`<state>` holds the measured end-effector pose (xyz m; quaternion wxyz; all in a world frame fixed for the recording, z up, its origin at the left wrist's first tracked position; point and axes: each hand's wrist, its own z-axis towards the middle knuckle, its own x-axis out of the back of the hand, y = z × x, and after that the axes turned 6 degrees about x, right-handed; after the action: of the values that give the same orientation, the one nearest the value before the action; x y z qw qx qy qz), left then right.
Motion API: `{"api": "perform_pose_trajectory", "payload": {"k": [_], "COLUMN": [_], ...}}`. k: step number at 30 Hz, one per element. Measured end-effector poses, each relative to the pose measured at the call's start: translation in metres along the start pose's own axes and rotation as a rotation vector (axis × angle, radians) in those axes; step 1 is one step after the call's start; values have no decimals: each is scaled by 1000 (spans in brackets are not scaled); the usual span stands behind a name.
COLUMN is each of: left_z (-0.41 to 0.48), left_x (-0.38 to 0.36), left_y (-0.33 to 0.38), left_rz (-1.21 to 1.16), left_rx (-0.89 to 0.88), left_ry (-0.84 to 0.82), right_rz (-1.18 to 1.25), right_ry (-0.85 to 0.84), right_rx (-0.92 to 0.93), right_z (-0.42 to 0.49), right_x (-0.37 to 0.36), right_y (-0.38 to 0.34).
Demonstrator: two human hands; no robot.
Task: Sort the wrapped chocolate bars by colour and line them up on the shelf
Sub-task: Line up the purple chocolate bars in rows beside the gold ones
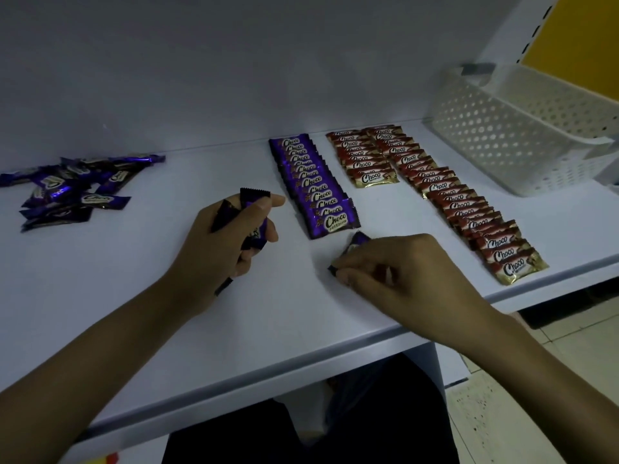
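Gripping purple bars [255, 203] in left hand [231, 239]; pinching another bar [357, 241] in right hand [398, 269], maybe lying flat, "Choco" row [315, 185] just beyond fingertips [348, 274].

Open across the shelf [100, 279] from front edge to back, between loose purple heap [73, 192] at left and purple row [315, 185]; blocked rightward by red rows [462, 205] and white basket [522, 128].

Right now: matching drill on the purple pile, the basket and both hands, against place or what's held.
1 loose purple pile
2 white basket
3 left hand
4 right hand

A far right of the shelf
B holds several purple bars
C far left of the shelf
D pinches one purple bar at the near end of the purple row

Pairs: 1-C, 2-A, 3-B, 4-D
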<state>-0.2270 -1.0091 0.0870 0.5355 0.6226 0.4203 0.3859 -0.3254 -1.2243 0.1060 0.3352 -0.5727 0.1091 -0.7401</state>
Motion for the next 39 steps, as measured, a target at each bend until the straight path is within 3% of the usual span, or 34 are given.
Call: {"api": "perform_pose_trajectory", "payload": {"k": [3, 9, 13, 17, 21, 36, 39], "left_z": [2, 8, 12, 16, 17, 5, 3], "left_x": [2, 5, 8, 9, 10, 2, 1], "left_y": [-4, -11, -17, -22, -22, -6, -3], "left_rz": [6, 3, 6, 7, 10, 68, 91], "left_rx": [-10, -10, -12, 14, 15, -105, -139], "left_ry": [-7, -26, -48, -41, -22, -77, -73], "right_rz": [-29, -269, -252, -340, -228, -266, -170], "right_ry": [76, -29, 25, -43, -46, 32, 123], "right_rx": [-40, 29, -63, -109, -128, -46, -45], "right_z": [3, 3, 2, 3, 15, 47, 47], "right_x": [7, -3, 8, 19, 21, 5, 4], "right_y": [7, 0, 9, 21, 26, 29, 23]}}
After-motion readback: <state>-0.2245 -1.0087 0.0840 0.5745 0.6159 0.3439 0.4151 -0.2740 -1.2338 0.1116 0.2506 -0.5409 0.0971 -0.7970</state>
